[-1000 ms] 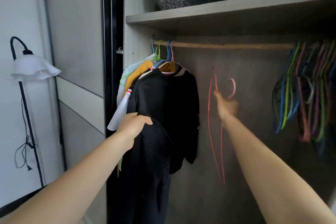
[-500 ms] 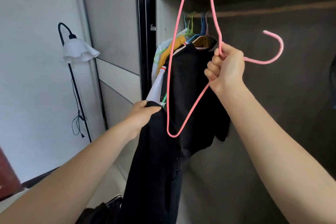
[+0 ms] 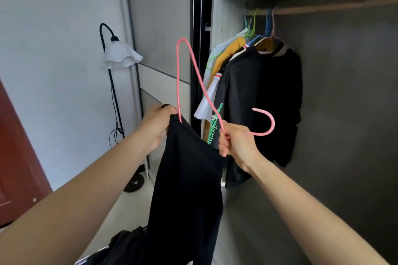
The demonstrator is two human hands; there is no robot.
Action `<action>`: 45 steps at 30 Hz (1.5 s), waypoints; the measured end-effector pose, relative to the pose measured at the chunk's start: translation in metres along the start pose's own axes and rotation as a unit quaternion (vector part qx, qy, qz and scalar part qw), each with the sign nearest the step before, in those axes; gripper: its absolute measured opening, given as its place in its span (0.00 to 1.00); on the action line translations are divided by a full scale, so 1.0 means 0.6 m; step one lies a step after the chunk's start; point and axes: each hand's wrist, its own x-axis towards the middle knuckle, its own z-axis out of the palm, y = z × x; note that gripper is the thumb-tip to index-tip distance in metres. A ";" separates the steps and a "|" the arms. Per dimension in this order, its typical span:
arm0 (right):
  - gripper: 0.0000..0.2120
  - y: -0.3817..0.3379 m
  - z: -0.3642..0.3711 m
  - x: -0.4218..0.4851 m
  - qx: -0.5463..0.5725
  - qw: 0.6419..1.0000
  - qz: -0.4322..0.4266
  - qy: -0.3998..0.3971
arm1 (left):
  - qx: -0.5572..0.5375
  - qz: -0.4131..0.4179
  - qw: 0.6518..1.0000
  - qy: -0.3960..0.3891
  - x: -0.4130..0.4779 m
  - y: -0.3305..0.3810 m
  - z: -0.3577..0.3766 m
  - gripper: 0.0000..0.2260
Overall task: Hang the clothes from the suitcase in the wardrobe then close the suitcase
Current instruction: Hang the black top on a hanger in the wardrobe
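Left hand point(image 3: 158, 127) is gripping black garment point(image 3: 187, 178) by its top edge; right hand point(image 3: 235, 143) is clasping pink hanger point(image 3: 178, 82), seemingly entering it, beside open wardrobe point(image 3: 344, 92) space.

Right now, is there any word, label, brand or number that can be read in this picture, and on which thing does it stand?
No text here can be read.
Green print on the hanging clothes: partly hidden, and no letters can be made out.
Small white mark on the lamp base: too small to read.
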 end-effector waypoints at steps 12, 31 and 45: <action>0.19 -0.056 -0.007 0.030 -0.389 0.918 0.000 -0.083 | -0.030 0.017 0.987 0.156 0.034 -0.045 -0.066 0.06; 0.19 -0.052 -0.007 -0.001 -0.496 0.844 -0.037 -0.202 | -0.232 -0.194 0.934 0.189 0.054 -0.059 -0.152 0.03; 0.19 -0.049 -0.011 0.001 -0.487 0.831 0.056 -0.263 | 0.254 0.145 0.937 0.193 0.052 -0.088 -0.205 0.08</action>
